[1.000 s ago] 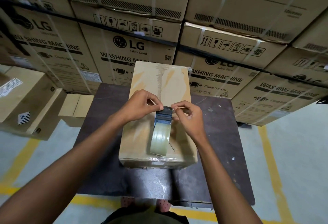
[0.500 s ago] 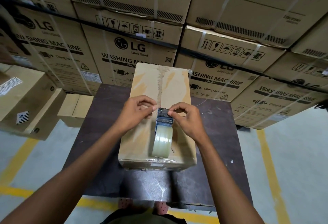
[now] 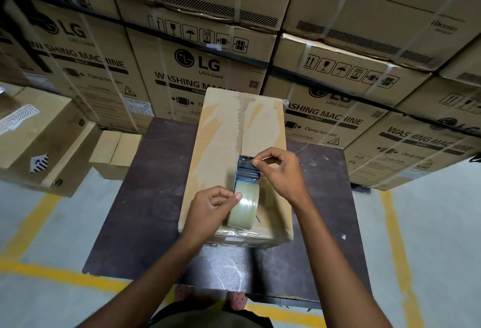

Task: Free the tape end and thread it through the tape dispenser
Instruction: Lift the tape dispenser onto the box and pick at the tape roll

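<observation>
A brown cardboard box (image 3: 221,150) lies on a dark table (image 3: 145,197). On top of the box, near the end closest to the person, stands a tape dispenser (image 3: 247,171) with a big roll of clear tape (image 3: 244,210) in it. The toothed end of the dispenser points away from the person.

The left hand (image 3: 210,208) is beside the roll, on its left side. Its fingers (image 3: 238,196) are pinched together and touch the edge of the roll. It is hard to tell if they hold the thin tape or just press on the roll.

The right hand (image 3: 281,171) is at the far end of the dispenser, close to the teeth. Its thumb and first finger are pinched shut on a thin strip of clear tape that lies over the top of the dispenser.

Behind the table, big boxes (image 3: 208,67) marked LG washing machine are stacked high. The grey floor (image 3: 52,223) has yellow lines on it.
</observation>
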Motion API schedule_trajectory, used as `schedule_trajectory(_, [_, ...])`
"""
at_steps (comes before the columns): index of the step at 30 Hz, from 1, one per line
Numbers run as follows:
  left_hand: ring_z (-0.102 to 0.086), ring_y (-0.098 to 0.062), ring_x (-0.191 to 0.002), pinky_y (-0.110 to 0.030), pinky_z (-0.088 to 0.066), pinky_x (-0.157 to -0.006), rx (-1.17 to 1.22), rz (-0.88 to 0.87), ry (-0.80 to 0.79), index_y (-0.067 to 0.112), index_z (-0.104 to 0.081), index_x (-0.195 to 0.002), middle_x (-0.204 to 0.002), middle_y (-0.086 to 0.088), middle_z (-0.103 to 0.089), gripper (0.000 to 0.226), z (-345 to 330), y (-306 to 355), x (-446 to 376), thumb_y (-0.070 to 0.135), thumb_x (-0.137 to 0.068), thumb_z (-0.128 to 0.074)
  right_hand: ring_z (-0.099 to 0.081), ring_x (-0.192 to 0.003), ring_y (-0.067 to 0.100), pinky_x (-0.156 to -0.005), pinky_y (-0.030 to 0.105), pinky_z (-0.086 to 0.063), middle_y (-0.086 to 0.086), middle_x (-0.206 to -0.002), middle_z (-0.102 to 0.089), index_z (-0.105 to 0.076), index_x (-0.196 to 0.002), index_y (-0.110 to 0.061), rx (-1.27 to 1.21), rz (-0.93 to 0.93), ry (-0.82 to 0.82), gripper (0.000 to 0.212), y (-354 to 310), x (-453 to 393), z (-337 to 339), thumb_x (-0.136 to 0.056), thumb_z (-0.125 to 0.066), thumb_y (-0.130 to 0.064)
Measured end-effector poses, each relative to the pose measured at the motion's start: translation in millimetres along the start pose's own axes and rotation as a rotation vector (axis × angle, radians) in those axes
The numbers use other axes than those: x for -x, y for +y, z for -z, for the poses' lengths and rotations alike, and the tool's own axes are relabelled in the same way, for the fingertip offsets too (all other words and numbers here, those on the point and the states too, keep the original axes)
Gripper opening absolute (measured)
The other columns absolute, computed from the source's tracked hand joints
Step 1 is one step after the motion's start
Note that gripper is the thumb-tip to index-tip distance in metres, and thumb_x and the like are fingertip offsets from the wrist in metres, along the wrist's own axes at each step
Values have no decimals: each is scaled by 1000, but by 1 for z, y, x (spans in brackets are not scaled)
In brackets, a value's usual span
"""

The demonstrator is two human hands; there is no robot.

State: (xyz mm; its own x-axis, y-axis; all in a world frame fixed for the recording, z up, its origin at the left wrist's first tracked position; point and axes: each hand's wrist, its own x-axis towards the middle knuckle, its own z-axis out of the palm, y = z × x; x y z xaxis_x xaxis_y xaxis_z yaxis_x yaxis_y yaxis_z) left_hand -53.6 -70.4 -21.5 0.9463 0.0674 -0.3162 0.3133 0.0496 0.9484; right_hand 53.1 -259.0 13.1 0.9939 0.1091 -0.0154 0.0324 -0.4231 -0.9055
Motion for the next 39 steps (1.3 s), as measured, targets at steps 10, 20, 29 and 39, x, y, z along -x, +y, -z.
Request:
schedule_trajectory(10, [-26,-9,-57,-32,-24,-60,-76,10,-152,25,-51,-54,-62,1,-32,54,-9,0,1,34,-100,-78,-67,-73,6,-78,27,-55,-7,-80,-78,-78,-78,-17,30,9,-41,17,-4,0,5,-86,-74,-3])
schedule_trajectory(20, [-30,-12,-59,-29,-27,-58,-64,29,-136,22,-53,-59,-63,0,-36,50,-9,7,1,48,-91,-81,-75,-84,20,-83,34,-60,-1,-87,-81,-81,-85,-14,124,86,-130,3,-12,-11,9,-88,-80,-15])
schedule_trajectory(29, [-18,-18,-60,-37,-18,-63,-104,43,-52,20,-35,-58,-64,-2,-20,64,-16,17,1,49,-96,-77,-72,-79,5,-80,19,-56,-1,-84,-81,-79,-84,-11,156,122,-140,9,-11,-17,4,-92,-75,-8])
schedule_trajectory(39, [-19,-12,-52,-35,-20,-58,-195,55,-27,23,-36,-57,-55,7,-24,61,-16,8,-3,48,-96,-77,-78,-90,15,-86,26,-61,-1,-93,-83,-80,-87,-10,143,150,-144,7,-9,-20,5,-91,-76,-5])
